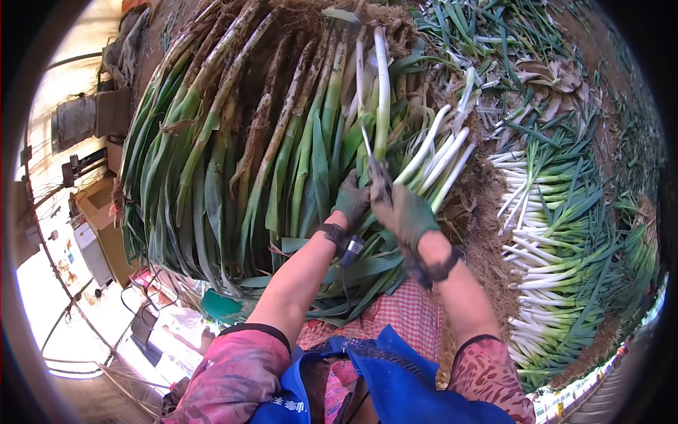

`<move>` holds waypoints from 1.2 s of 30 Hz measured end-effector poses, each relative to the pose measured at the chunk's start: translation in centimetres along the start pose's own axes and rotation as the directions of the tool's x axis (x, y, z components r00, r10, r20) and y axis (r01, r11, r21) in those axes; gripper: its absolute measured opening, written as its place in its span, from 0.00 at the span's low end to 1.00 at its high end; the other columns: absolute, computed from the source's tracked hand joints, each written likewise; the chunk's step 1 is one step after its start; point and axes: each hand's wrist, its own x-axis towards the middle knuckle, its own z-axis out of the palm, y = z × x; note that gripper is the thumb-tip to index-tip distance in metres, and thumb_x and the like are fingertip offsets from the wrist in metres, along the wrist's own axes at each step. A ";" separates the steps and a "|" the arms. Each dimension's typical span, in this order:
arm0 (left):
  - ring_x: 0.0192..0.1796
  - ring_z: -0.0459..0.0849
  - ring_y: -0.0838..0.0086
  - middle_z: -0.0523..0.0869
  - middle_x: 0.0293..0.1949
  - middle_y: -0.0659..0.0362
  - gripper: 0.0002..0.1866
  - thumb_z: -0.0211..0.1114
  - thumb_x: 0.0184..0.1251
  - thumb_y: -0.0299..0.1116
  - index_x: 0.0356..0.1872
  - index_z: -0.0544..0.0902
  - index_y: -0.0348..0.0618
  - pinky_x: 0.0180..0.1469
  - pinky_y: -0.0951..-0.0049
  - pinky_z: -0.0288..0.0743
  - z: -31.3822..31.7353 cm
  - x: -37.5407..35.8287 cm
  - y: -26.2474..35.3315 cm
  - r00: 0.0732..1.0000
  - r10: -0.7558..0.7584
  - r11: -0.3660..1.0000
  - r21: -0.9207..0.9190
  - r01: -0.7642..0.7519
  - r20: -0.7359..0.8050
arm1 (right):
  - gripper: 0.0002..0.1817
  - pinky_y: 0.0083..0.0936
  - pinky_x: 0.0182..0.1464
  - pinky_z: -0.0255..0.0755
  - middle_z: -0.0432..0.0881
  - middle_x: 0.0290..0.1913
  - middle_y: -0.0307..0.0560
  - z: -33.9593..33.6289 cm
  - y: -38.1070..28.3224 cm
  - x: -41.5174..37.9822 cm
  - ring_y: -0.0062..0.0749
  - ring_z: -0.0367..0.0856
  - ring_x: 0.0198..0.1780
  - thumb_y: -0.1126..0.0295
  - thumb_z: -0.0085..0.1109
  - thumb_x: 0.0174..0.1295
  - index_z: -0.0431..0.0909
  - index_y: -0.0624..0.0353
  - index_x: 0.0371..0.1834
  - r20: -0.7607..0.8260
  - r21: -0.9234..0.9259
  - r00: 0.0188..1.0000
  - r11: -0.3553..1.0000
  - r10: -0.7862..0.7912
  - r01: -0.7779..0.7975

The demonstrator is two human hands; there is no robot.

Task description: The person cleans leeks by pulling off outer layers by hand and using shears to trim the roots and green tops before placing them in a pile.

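Note:
My right hand (406, 218), in a dark green glove, is closed around the dark handle of a knife (366, 143). The thin blade points away from me, beside a peeled white leek (382, 81). Close to its left, my gloved left hand (351, 201) has its fingers curled in among the green leaves; what they grip is hidden. Several peeled leeks (446, 160) lie to the right of my right hand, white ends pointing away. On the left spreads a thick heap of unpeeled leeks (212, 120), soil and brown skins on their stalks.
At the right, a long row of cleaned white-and-green stalks (540, 261) lies on the ground. Cut leaves (487, 28) and dry peelings (558, 78) are scattered at the far right. Cardboard boxes (106, 226) stand at the left edge. A red-checked cloth (402, 311) covers my lap.

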 end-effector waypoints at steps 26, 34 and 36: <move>0.49 0.85 0.78 0.87 0.51 0.61 0.19 0.68 0.71 0.28 0.61 0.81 0.42 0.53 0.74 0.81 -0.8 -1.4 2.0 0.966 -0.182 0.859 -0.448 0.248 0.186 | 0.28 0.50 0.52 0.78 0.86 0.41 0.70 1.8 0.0 2.3 0.67 0.85 0.48 0.45 0.60 0.62 0.81 0.65 0.44 -0.156 0.057 0.987 0.997 -0.041 0.050; 0.50 0.83 0.74 0.88 0.50 0.57 0.17 0.63 0.75 0.35 0.59 0.82 0.40 0.57 0.70 0.76 -1.5 -0.2 -0.7 0.998 -0.010 0.999 -0.038 0.012 0.063 | 0.29 0.49 0.53 0.78 0.86 0.43 0.70 1.1 0.0 1.0 0.66 0.85 0.49 0.43 0.58 0.65 0.81 0.63 0.45 -0.134 0.036 0.991 0.999 0.019 -0.014; 0.51 0.83 0.73 0.88 0.52 0.55 0.18 0.63 0.75 0.36 0.60 0.81 0.40 0.58 0.70 0.76 -1.2 -0.3 -0.6 0.989 -0.049 0.966 -0.246 0.081 0.136 | 0.29 0.48 0.53 0.78 0.86 0.41 0.68 3.6 2.2 -1.8 0.65 0.85 0.49 0.42 0.55 0.66 0.81 0.61 0.47 -0.091 0.054 0.994 0.997 -0.053 0.058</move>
